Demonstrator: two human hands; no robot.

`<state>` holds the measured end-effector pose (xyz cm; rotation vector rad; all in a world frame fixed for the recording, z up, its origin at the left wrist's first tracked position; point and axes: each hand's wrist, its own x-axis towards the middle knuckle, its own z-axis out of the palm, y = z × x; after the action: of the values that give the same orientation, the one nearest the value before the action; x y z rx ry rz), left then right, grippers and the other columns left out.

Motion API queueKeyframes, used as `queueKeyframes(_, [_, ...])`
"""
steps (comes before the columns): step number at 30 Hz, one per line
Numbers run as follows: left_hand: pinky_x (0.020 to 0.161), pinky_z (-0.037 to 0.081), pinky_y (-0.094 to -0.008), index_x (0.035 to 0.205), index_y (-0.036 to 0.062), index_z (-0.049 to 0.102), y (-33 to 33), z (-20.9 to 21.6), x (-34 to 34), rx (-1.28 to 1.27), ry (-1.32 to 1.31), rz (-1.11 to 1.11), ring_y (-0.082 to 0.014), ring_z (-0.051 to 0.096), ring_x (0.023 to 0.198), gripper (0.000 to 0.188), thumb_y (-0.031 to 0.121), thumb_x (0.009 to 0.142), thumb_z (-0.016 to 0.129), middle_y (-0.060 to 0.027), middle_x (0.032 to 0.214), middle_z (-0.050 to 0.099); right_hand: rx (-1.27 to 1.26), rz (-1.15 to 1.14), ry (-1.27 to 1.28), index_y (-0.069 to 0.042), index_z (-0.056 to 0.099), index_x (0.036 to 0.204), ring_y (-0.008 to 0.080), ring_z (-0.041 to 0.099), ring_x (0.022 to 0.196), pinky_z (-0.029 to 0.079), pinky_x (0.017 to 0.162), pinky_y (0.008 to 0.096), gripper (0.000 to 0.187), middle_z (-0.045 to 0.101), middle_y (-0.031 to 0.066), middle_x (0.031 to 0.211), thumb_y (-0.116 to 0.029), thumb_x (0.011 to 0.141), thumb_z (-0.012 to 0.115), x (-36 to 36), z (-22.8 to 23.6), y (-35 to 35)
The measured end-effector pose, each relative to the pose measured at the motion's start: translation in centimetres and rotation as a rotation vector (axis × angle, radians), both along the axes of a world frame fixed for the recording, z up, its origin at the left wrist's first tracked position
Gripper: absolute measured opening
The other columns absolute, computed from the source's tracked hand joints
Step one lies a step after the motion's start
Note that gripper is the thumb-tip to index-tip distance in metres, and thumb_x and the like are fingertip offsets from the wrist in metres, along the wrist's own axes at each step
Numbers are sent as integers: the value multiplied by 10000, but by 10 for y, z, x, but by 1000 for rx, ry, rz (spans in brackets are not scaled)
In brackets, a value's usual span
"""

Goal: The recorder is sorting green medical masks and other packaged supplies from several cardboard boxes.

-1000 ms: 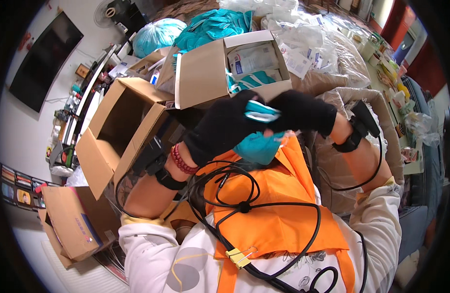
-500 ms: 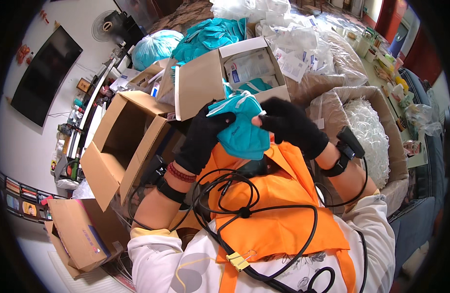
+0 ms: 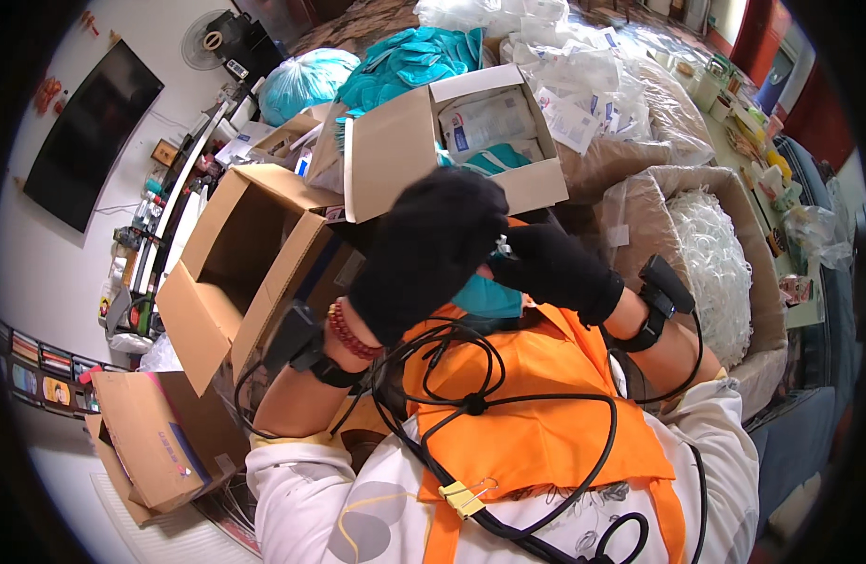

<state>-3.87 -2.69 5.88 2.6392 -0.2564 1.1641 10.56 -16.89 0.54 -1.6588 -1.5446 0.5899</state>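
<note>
A teal cup-shaped face mask (image 3: 489, 297) hangs between my hands, in front of my orange apron, mostly hidden behind the black gloves. My left hand (image 3: 435, 242), back of the glove up, is curled over the mask's upper part. My right hand (image 3: 557, 273) grips the mask's right side, its bare fingertip showing beside a small white piece (image 3: 502, 246) at the mask's edge. Just beyond my hands stands an open white-lined carton (image 3: 546, 179) with teal masks (image 3: 497, 160) and packaged white bags (image 3: 485, 124) inside.
A heap of teal masks (image 3: 409, 66) lies behind the carton. An open brown box (image 3: 203, 310) stands at left, another brown box (image 3: 151, 432) below it. At right, a lined box (image 3: 630, 202) holds white elastic straps (image 3: 710, 273). Black cables (image 3: 536, 399) loop across my apron.
My left hand has moved right and turned over the mask, covering most of it. The mask's front, facing up before, is now largely hidden. My right hand has dropped slightly.
</note>
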Motion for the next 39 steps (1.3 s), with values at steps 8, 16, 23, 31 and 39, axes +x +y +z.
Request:
queueKeyframes(8, [649,502,-403,913,-5,621,3,-35,-6,-243,251,206,-363,644,764,133,112,924,559,-195,792,644,164,-34,191,-21,652,938,197,605,694,477,655,286,213,646,131,786,-202,842,709,5,-15,3])
queueKeyframes(16, [582,491,-397,906,12,622,4,-32,-7,-349,296,210,-371,645,706,156,156,944,575,-193,757,642,298,11,450,-30,642,945,186,590,756,469,710,307,231,636,98,827,-179,807,754,-8,-8,9])
queueKeyframes(23, [572,486,-380,815,33,651,1,-26,-8,-309,353,275,-334,638,668,216,225,911,630,-169,730,641,8,53,-130,-70,683,895,240,619,784,478,712,325,208,651,117,900,-273,849,671,2,-3,-3])
queueKeyframes(31, [637,493,-304,945,2,684,29,-60,1,-666,431,160,-139,648,718,163,139,928,598,-96,759,674,583,129,192,-52,647,901,216,632,819,476,713,325,115,627,85,908,-165,882,646,-25,-4,10])
queueKeyframes(39, [590,514,-349,967,24,685,31,-44,-2,-2,250,201,-294,671,740,162,144,879,621,-155,876,684,415,-72,93,-76,514,729,238,580,538,407,484,345,254,542,56,613,-206,901,648,-72,7,10])
